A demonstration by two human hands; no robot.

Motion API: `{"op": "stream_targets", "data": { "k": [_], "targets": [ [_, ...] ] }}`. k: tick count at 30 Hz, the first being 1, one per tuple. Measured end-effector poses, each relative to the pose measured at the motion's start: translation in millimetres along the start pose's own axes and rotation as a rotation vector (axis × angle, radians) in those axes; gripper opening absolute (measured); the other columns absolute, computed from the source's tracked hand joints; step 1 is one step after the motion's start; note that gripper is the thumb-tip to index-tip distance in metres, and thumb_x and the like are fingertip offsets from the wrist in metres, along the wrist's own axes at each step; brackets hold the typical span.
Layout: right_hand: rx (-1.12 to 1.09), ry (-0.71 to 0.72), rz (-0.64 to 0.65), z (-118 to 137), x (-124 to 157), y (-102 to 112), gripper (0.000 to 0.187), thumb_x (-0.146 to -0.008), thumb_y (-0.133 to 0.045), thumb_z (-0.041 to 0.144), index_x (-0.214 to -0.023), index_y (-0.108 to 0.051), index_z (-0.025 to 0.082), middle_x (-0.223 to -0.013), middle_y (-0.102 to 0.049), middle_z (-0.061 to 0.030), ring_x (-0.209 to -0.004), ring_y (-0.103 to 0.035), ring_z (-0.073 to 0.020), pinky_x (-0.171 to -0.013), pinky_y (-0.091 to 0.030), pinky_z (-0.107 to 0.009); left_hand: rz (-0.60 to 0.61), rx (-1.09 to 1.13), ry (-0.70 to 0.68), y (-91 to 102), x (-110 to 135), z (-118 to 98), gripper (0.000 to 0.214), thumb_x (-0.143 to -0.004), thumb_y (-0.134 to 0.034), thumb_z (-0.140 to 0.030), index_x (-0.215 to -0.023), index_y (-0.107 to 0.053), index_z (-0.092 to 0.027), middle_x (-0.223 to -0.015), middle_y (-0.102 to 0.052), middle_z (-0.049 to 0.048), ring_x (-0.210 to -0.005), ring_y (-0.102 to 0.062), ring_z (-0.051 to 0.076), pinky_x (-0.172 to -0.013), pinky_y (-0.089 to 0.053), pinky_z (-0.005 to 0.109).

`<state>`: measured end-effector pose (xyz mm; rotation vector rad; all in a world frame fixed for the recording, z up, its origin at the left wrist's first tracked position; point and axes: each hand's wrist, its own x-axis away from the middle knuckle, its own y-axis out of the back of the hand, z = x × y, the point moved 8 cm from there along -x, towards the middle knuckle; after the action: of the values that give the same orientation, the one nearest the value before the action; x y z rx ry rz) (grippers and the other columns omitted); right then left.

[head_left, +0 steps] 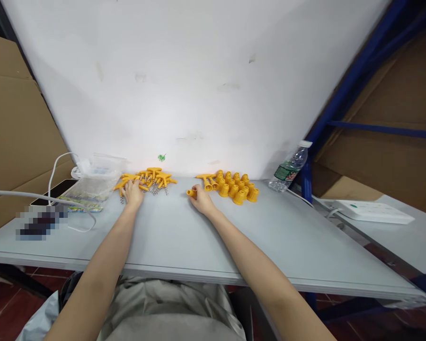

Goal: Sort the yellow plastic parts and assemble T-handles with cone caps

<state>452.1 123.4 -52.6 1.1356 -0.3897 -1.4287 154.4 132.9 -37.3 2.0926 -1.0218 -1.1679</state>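
My left hand (pixel 134 194) is at the left end of a pile of yellow T-handled corkscrews (pixel 163 176), its fingers curled round one of them and partly hiding it. Silver spirals stick out from several in the pile. Near the middle of the table, my right hand (pixel 203 202) grips a yellow hollow sleeve (pixel 190 193), its round opening facing left. Just behind that hand lie a couple of yellow T-handled pieces fitted with flared sleeves (pixel 208 184). To their right, several yellow cup-shaped sleeves (pixel 238 197) stand in rows, wide rims down.
Clear plastic bags (pixel 95 182), a white cable (pixel 88 210) and a dark tablet-like device (pixel 57 192) lie on the left. At the back right a water bottle (pixel 291 166) leans against the white wall panel (pixel 199 94). A white power strip (pixel 372 211) sits beyond a blue post (pixel 307 182).
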Motion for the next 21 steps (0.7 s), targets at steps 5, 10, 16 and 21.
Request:
{"op": "stream_targets", "data": {
  "k": [5, 10, 16, 21],
  "targets": [
    [0.054, 0.061, 0.009, 7, 0, 6, 0.028, -0.077, -0.055, 0.014, -0.104, -0.058, 0.017, -0.103, -0.065, -0.0096, -0.098, -0.059, -0.0223, -0.086, -0.044, -0.033, -0.088, 0.058, -0.113, 18.4, 6, -22, 0.037, -0.077, -0.043, -0.002, -0.093, -0.069, -0.022, -0.117, -0.061, 0.0114, -0.116, -0.054, 0.028, -0.103, -0.034, 0.047],
    [0.066, 0.075, 0.041, 17, 3, 8, 0.03, -0.082, -0.056, 0.017, -0.111, -0.062, 0.017, -0.112, -0.066, -0.0097, -0.105, -0.059, -0.022, -0.092, -0.042, -0.034, -0.191, 0.153, -0.222, 35.1, 13, -43, 0.038, -0.08, -0.041, -0.001, -0.094, -0.069, -0.023, -0.122, -0.061, 0.0096, -0.118, -0.054, 0.025, -0.105, -0.034, 0.045],
    [0.055, 0.078, 0.064, 24, 6, 8, 0.032, -0.086, -0.058, 0.023, -0.117, -0.062, 0.018, -0.11, -0.067, -0.0092, -0.099, -0.062, -0.0209, -0.091, -0.043, -0.035, -0.228, 0.243, -0.347, 48.6, 23, -62, 0.04, -0.079, -0.04, 0.002, -0.09, -0.07, -0.023, -0.126, -0.061, 0.0094, -0.12, -0.055, 0.026, -0.111, -0.025, 0.052],
    [0.035, 0.091, 0.082, 26, 6, 7, 0.032, -0.086, -0.059, 0.023, -0.117, -0.063, 0.019, -0.11, -0.067, -0.0094, -0.104, -0.061, -0.0225, -0.093, -0.043, -0.037, -0.226, 0.284, -0.4, 54.0, 28, -71, 0.04, -0.079, -0.041, 0.001, -0.088, -0.071, -0.024, -0.121, -0.065, 0.0075, -0.116, -0.059, 0.026, -0.111, -0.025, 0.055]
  ]
}}
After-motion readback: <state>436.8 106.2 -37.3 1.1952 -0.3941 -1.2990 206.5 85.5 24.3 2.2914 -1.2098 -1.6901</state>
